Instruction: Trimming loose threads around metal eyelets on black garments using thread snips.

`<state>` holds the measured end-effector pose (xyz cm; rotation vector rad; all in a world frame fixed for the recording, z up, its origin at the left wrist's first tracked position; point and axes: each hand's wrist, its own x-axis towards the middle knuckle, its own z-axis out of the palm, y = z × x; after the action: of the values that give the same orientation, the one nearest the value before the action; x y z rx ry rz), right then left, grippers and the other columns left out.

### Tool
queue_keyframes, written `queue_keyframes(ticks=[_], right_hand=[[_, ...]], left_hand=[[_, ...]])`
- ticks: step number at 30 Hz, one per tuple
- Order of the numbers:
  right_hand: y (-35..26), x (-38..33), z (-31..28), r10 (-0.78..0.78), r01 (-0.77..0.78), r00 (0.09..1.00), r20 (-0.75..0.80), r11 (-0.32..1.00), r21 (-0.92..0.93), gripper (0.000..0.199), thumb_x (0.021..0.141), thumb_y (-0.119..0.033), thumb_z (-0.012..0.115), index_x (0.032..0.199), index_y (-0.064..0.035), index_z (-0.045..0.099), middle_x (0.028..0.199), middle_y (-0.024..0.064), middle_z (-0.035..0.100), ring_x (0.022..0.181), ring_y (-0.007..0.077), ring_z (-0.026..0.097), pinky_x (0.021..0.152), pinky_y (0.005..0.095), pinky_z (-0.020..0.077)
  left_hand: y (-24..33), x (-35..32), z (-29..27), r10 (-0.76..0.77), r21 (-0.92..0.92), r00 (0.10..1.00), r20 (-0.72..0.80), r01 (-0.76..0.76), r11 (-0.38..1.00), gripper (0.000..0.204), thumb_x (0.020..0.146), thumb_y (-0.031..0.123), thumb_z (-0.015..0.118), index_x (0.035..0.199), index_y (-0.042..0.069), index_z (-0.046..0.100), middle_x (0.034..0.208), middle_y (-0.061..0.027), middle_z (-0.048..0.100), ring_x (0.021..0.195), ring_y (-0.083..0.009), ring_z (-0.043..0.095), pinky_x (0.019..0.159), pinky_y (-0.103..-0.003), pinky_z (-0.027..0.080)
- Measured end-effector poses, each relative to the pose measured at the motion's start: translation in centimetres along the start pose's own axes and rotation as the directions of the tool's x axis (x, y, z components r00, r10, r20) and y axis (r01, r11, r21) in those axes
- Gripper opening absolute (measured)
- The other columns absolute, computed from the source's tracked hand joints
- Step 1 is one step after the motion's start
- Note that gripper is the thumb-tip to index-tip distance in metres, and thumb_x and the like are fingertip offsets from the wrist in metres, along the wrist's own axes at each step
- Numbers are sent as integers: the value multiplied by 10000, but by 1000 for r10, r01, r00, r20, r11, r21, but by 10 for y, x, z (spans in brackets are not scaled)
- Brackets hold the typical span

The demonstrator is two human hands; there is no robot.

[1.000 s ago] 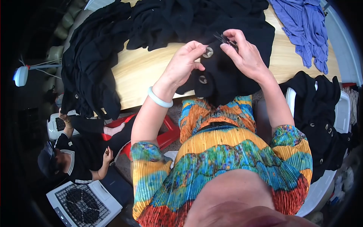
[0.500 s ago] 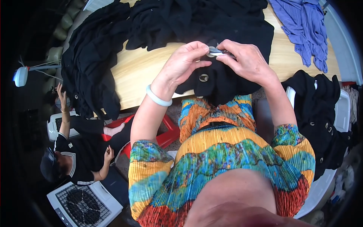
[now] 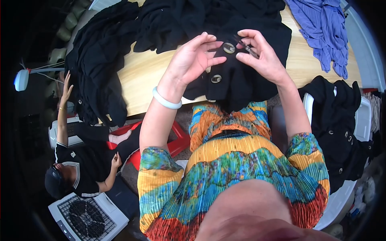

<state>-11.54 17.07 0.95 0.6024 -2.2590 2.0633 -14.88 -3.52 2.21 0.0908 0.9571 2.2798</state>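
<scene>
A black garment [image 3: 241, 84] lies in front of me, its lower part hanging over the table's near edge. Two large marbled buttons show on it: an upper button [image 3: 229, 48] between my hands and a lower button [image 3: 216, 78] nearer to me. My right hand [image 3: 263, 60] holds small dark thread snips [image 3: 250, 50], their tips pointing up and left, beside the upper button. To the left of that button, my left hand [image 3: 189, 62] is raised with its fingers apart and nothing visible in it. A pale bangle [image 3: 167, 101] circles my left wrist.
More black cloth [image 3: 96, 60] covers the left and back of the wooden table [image 3: 140, 80]. Purple cloth [image 3: 323, 32] lies at the far right. Black buttoned garments [image 3: 333, 120] drape over a white bin [image 3: 365, 116]. A co-worker [image 3: 82, 168] sits at left near a red stool [image 3: 179, 138].
My hands have parted from the upper button, which now shows fully. The left fingers have spread, and the snips have drawn back to the right with my right hand.
</scene>
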Motion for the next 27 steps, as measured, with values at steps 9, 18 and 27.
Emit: queue_keyframes(ticks=[9,18,27], right_hand=[[0,-3,14,222,-184,971,-85,928,325,453,733,-45,633,1121,-12,401,855,24,511,774,65,484,726,195,398],[0,-4,26,49,-36,970,-237,998,60,417,722,-13,619,1089,-29,421,779,5,530,688,39,461,634,169,394],[-1,-6,24,44,-61,982,-182,994,-91,416,710,-29,617,1083,-42,434,763,19,535,656,59,475,599,196,399]], left_hand=[[-6,-2,13,170,212,978,-121,-142,967,304,782,-47,479,1081,-8,439,1018,-145,526,879,-179,554,814,-346,487],[-54,-1,8,680,902,731,-54,-257,347,367,672,129,712,1004,42,582,956,-50,508,726,-103,475,642,-228,434],[-58,0,11,576,775,806,-139,-274,570,224,742,117,653,924,-11,627,972,-53,534,760,-92,523,596,-192,435]])
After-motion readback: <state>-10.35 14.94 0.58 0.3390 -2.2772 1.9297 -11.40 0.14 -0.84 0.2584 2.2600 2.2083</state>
